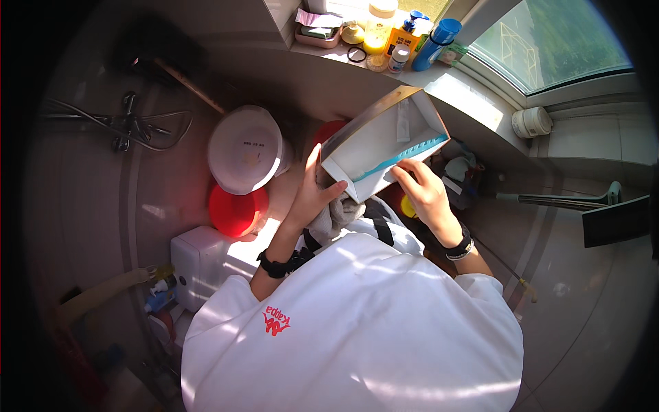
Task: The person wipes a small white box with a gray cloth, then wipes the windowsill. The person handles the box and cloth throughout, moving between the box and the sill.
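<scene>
Dustpan: grey with turquoise edge strip. Basin: white, upturned. Second basin: red. Sweatshirt: white, red chest mark. Wristbands: black. Bottle: blue.

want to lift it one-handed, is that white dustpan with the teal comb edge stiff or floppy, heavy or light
Probably stiff: the white dustpan with the teal comb edge keeps straight walls while tilted. Likely light, since the left hand and right hand grip only its lower edge. Its smooth plastic may be slippery.
</scene>
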Available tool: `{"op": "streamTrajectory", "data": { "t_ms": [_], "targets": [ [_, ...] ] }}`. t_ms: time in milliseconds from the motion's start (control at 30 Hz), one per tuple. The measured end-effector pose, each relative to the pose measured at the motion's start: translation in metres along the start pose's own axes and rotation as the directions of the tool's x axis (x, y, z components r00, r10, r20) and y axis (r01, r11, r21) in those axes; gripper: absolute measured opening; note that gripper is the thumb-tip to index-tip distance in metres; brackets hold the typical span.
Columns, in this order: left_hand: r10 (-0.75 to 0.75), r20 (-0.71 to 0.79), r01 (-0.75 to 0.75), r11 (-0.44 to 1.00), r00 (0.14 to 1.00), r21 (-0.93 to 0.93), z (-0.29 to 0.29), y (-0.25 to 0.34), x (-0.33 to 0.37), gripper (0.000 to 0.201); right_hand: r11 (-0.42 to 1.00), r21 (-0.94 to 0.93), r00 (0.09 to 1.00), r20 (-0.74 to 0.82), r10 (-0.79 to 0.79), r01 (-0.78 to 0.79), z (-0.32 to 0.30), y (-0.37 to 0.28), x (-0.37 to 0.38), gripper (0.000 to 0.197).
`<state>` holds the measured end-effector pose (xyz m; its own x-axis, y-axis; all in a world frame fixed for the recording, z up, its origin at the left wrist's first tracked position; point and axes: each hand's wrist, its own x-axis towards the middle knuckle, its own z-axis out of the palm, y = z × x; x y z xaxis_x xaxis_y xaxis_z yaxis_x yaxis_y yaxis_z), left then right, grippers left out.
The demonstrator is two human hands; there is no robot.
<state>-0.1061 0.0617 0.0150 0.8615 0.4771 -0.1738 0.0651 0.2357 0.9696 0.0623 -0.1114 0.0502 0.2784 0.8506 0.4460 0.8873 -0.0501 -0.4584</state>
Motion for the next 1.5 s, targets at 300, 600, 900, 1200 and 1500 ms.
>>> {"op": "streamTrajectory", "data": {
  "t_ms": [300, 600, 900, 1200, 1500],
  "targets": [
    [-0.139, -0.113, 0.126, 0.985, 0.984, -0.115, -0.014, -0.008, -0.01, 0.063, 0.977, 0.167, 0.986, 0.12, 0.111, -0.131, 0.008, -0.029, 0.004, 0.035],
    [-0.214, -0.135, 0.237, 0.953, 0.967, 0.19, -0.031, -0.002, -0.034, 0.059, 0.986, 0.11, 0.969, 0.226, 0.101, -0.129, 0.035, -0.038, 0.033, 0.027],
    [-0.121, -0.208, 0.182, 0.935, 0.971, 0.305, -0.023, -0.014, -0.052, 0.068, 0.996, -0.093, 0.924, 0.38, 0.051, -0.016, 0.089, -0.037, 0.028, 0.019],
    [-0.109, -0.202, 0.152, 0.965, 0.973, 0.212, -0.024, -0.015, -0.052, 0.05, 0.988, 0.124, 0.961, 0.271, 0.057, -0.094, 0.073, -0.026, 0.014, 0.006],
    [-0.19, -0.248, 0.238, 0.954, 0.95, 0.182, -0.039, -0.019, -0.052, 0.04, 0.818, 0.455, 0.935, 0.209, 0.287, -0.353, 0.025, -0.021, 0.002, 0.01]
  ]
}}
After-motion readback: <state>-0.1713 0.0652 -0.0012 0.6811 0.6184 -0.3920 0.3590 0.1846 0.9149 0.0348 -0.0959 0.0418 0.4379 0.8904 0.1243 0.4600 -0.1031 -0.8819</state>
